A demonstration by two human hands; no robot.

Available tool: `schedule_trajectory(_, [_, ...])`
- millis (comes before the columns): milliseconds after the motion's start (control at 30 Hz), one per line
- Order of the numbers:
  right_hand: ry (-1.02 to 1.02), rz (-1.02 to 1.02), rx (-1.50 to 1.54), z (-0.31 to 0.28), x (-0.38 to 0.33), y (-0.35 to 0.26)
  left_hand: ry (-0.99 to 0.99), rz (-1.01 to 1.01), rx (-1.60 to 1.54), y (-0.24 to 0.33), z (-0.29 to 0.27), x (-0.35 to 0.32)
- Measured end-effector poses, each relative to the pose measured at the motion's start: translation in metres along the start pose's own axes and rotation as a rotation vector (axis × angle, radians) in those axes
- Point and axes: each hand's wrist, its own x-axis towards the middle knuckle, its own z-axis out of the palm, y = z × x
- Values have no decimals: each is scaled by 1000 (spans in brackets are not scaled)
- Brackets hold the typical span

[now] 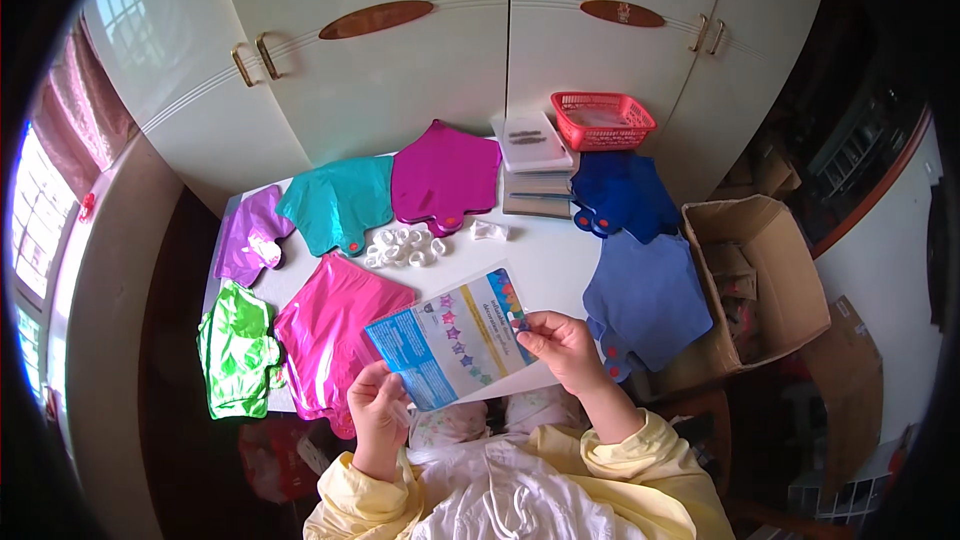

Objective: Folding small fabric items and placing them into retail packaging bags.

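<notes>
I hold a flat printed packet [455, 338], blue and white with small coloured stars, over the near edge of a white table [535, 250]. My left hand [378, 408] grips its lower left corner. My right hand [560, 340] pinches its right edge. Flat foil balloons lie around it: a hot pink one [335, 335] just left of the packet, a light blue one [645, 300] to the right.
More flat balloons lie beyond: green [237, 348], lilac [250, 235], teal [335, 202], magenta [445, 175], dark blue [620, 192]. A string of white clips [405, 247], stacked booklets [535, 165] and a red basket [602, 120] sit farther back. An open cardboard box [755, 280] stands right. White cupboard doors [400, 60] are behind.
</notes>
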Motion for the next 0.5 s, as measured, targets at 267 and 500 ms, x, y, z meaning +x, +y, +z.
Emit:
schedule_trajectory(267, [15, 3, -189, 9, -13, -31, -229, -329, -69, 6, 11, -10])
schedule_trajectory(500, [24, -106, -352, 11, -15, -37, -189, -187, 53, -1, 19, -14])
